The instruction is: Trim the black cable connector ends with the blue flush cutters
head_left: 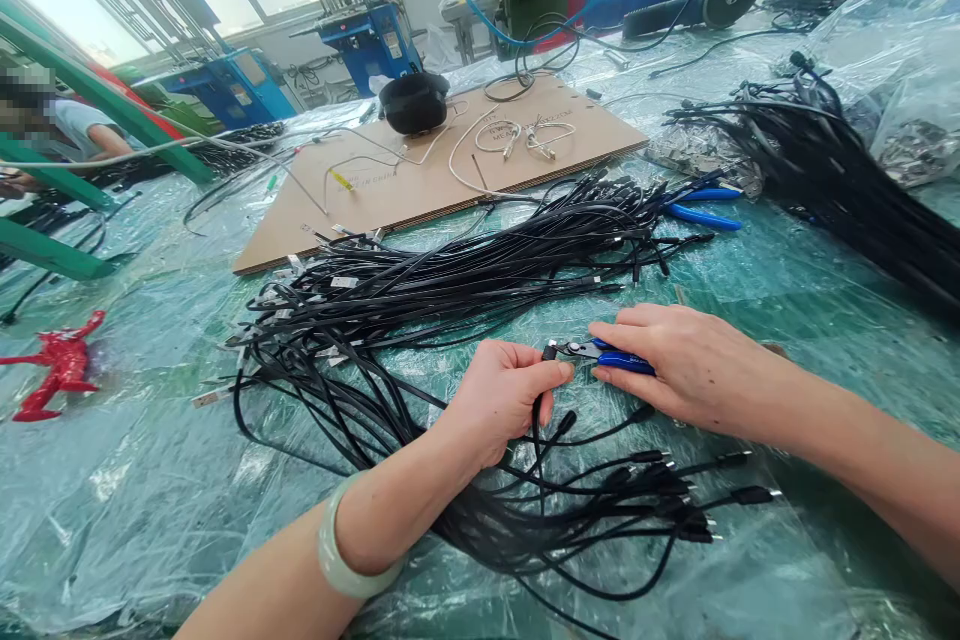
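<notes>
Between the thumb and fingers of my left hand (504, 392) is the black plug end of a cable (550, 351), held upright. My right hand (686, 365) grips a pair of blue-handled cutters (626, 361). The metal jaws of the cutters meet the plug right at my left fingertips; whether they are closed on it I cannot tell. Under my left forearm spreads a bundle of black cables (517, 525), its plug ends fanned out to the right. Just beyond my hands lies another thick bundle of black cables (465, 265), with metal USB plugs at its left end.
Cardboard sheets (420, 180) carry a black bowl (414, 103) and pale cables (501, 135). Another blue-handled tool (705, 218) lies by the far bundle. More black cables (840, 170) are at right. A red figure (60, 365) lies at left, near a green frame; another person sits beyond it.
</notes>
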Demonstrator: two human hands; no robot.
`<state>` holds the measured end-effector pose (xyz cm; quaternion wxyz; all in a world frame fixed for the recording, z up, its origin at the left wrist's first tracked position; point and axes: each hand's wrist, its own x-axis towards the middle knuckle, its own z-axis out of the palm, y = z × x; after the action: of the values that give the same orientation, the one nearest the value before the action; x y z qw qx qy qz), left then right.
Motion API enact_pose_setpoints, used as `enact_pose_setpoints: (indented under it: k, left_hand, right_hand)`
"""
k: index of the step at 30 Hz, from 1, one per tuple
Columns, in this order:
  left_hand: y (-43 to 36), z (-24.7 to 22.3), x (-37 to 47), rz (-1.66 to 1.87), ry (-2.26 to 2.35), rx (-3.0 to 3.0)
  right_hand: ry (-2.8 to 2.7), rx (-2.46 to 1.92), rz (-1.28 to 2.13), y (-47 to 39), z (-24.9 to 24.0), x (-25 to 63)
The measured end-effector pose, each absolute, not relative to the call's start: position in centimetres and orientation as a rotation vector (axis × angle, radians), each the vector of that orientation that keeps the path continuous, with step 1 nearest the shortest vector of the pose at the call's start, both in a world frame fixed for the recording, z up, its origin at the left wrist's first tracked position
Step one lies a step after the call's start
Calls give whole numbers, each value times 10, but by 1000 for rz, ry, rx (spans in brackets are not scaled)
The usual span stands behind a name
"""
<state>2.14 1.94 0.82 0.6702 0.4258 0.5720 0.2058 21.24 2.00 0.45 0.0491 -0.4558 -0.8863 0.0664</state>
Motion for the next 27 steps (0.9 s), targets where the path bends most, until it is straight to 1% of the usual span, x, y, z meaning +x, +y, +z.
enact_pose_setpoints:
  k: [9, 18, 27]
  left_hand:
    - [19, 8, 22, 470, 1300, 987]
    - [20, 7, 22, 519, 1244, 921]
    - [18, 10, 20, 579, 1113, 866]
  right_hand:
    - [-2681, -1357, 193, 20, 3, 213]
    - [-2544, -1324, 370, 27, 7, 217]
    - [-2378, -1254, 460, 25, 15, 216]
